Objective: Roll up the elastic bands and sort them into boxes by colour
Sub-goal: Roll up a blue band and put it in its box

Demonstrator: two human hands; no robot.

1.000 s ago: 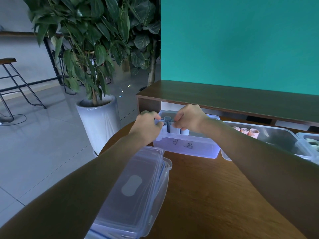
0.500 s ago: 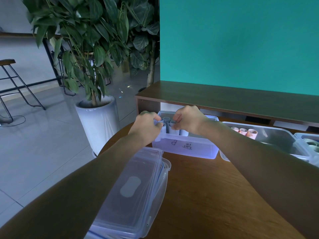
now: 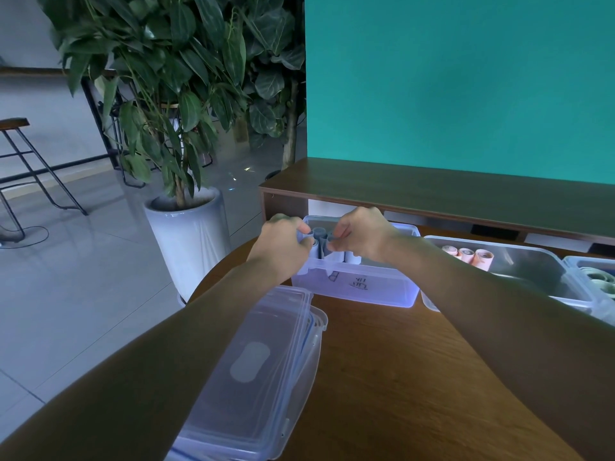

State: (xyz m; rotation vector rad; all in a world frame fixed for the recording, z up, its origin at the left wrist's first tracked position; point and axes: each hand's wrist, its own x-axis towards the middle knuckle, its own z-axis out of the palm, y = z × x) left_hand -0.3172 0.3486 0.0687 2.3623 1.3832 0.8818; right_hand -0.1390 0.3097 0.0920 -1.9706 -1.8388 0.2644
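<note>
Rolls of blue elastic band [image 3: 318, 241] upright in clear box [image 3: 352, 287], directly between left hand [image 3: 283, 242] and right hand [image 3: 361, 236]; both pinching roll tops, fingers curled; left marginally nearer end wall.

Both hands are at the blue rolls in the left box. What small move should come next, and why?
Probably seat the roll: the left hand and right hand both pinch blue rolls standing upright inside the clear box, so pressing the roll down beside its neighbours and letting go seems next.
</note>
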